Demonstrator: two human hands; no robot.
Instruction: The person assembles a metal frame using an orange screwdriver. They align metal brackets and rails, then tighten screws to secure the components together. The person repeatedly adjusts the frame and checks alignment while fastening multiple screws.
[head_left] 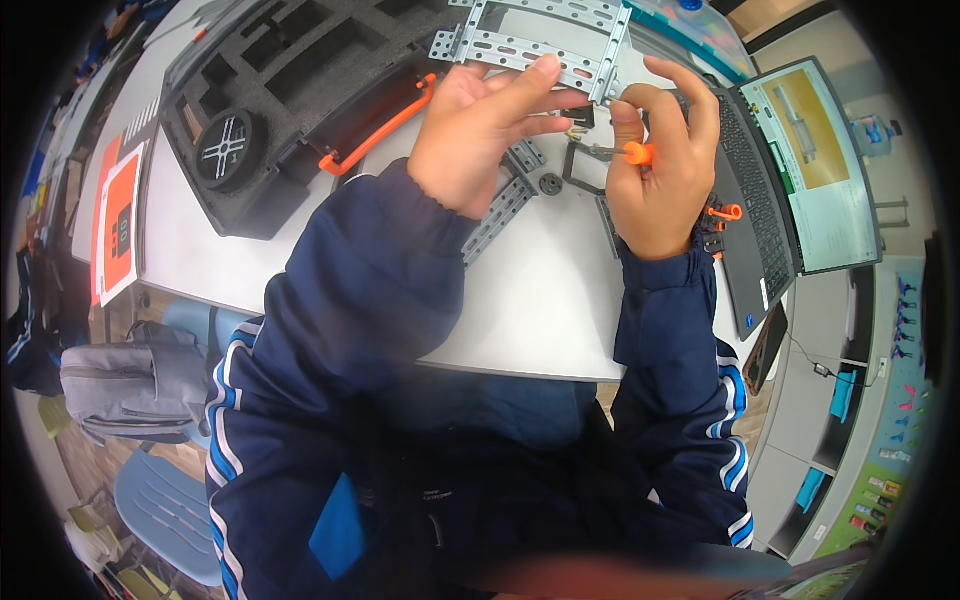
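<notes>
A frame of grey perforated metal beams [505,50] is held up over the table's far part. My left hand [470,125] grips its near beam between thumb and fingers. My right hand [660,185] is closed around a small screwdriver [638,153] with an orange handle, whose thin shaft points left. The thumb and forefinger of that hand are by the frame's right corner; whether they pinch a small part there I cannot tell. Below the hands lie a loose perforated metal beam [500,218], a small black round part [550,184] and a dark angular piece [580,168].
A black case with foam compartments [330,75] and an orange handle [375,140] stands at the left, a black wheel [228,148] in it. An open laptop [765,190] is at the right, beside an orange-and-black part [722,215]. A teal-edged clear box [690,35] sits at the back.
</notes>
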